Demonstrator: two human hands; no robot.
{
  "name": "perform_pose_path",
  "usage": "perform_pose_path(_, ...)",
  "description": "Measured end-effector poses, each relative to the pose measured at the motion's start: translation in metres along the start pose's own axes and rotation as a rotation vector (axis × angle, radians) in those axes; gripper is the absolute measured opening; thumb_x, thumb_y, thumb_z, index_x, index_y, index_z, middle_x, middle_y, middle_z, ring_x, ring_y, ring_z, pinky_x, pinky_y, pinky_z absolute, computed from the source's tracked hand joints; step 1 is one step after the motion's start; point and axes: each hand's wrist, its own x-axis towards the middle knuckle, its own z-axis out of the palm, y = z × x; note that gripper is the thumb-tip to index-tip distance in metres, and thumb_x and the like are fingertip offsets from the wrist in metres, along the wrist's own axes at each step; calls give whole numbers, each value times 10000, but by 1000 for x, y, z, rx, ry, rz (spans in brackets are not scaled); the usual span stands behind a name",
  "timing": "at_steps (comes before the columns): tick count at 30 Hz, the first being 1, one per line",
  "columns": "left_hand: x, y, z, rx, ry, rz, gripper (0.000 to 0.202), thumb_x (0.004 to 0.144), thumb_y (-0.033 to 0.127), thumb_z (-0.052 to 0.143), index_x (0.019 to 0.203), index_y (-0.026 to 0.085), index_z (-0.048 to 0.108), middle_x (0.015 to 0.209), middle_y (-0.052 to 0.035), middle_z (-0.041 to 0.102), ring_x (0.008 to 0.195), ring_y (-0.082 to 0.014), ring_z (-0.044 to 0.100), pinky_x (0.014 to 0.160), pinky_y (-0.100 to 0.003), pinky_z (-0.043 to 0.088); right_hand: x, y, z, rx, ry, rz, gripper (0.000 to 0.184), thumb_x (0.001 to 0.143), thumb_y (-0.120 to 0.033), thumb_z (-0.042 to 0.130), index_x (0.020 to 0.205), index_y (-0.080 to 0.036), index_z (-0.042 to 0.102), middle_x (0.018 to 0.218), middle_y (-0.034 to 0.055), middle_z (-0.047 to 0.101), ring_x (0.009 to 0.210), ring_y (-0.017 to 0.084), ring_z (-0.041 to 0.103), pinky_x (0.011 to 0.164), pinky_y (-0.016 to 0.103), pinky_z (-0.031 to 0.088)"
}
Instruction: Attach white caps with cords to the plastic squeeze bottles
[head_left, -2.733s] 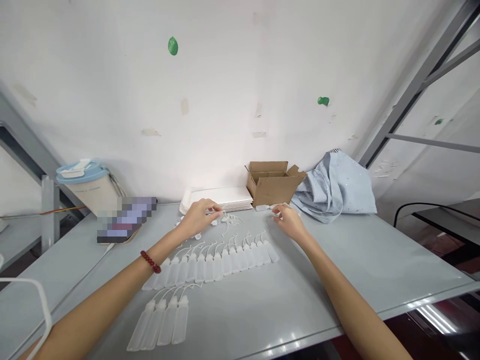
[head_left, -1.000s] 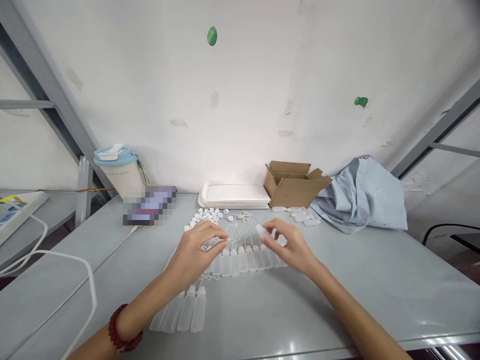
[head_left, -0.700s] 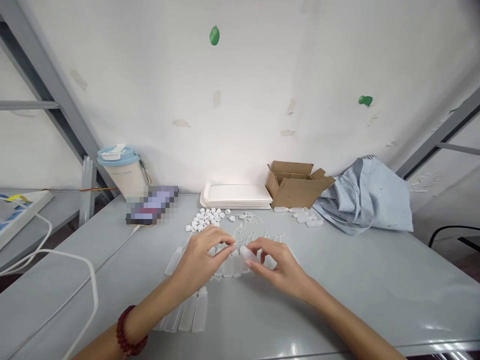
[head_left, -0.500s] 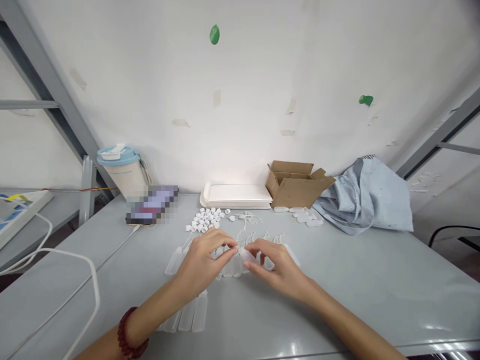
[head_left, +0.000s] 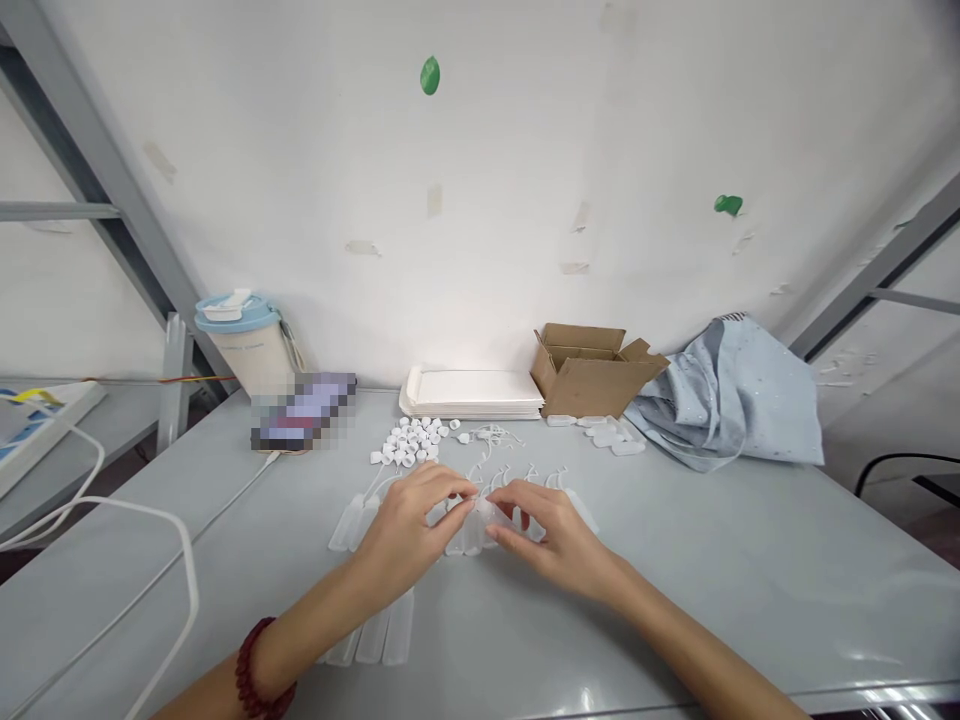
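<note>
My right hand (head_left: 556, 535) grips a small translucent plastic bottle (head_left: 495, 513) just above the grey table (head_left: 750, 560). My left hand (head_left: 409, 525) pinches a small white cap with a thin tether at that bottle's neck, fingertips nearly touching the right hand's. Under both hands lies a row of several capped bottles (head_left: 356, 518) side by side, partly hidden. A second short row of bottles (head_left: 386, 630) lies closer to me, by my left forearm.
Loose white caps (head_left: 411, 438) and tethered caps (head_left: 491, 437) lie beyond the hands. Several uncapped bottles (head_left: 607, 434) sit by an open cardboard box (head_left: 589, 370). White trays (head_left: 471, 392), a lidded tub (head_left: 241, 342), blue cloth (head_left: 731, 395) and a white cable (head_left: 127, 505) are around.
Both hands drew back from the far piles toward me, the right carrying a bottle, the left a cap. They have come together over the row of bottles.
</note>
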Motion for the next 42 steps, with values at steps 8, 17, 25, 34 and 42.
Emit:
perform_pose_path(8,-1,1,3,-68,-13,-26,169,845,124,521,882,198,668,817,0,682,706,-120,615,650,-235,485,-2,2,1,-86,-1,-54,206,875,-281,528,1044,-173,577,834,50,627,696,137,551,619,254,445)
perform_pose_path(17,-4,4,5,-119,-24,-18,200,855,115,498,921,206,663,848,-4,678,749,-119,621,669,-224,483,-2,1,2,-179,25,-109,202,878,-256,520,1046,-156,570,813,58,622,674,142,551,606,256,446)
perform_pose_path(25,-2,7,4,-104,-39,8,217,851,91,491,943,205,651,866,-5,662,753,-110,613,664,-208,482,-1,2,2,-204,58,-93,207,879,-247,517,1064,-162,554,840,67,632,683,148,571,600,254,452)
perform_pose_path(34,-4,9,6,-63,-31,52,249,853,109,478,1045,175,622,1002,-62,651,829,-143,636,731,-251,538,-3,4,4,-192,72,-94,357,900,-241,482,1251,-185,442,896,73,638,774,167,599,648,278,482)
perform_pose_path(42,-8,11,9,-2,-37,123,364,853,131,490,1211,176,542,1156,-106,618,961,-190,637,797,-311,566,-3,5,5,-166,89,-91,392,919,-211,432,1306,-215,371,875,66,623,739,162,580,610,269,477)
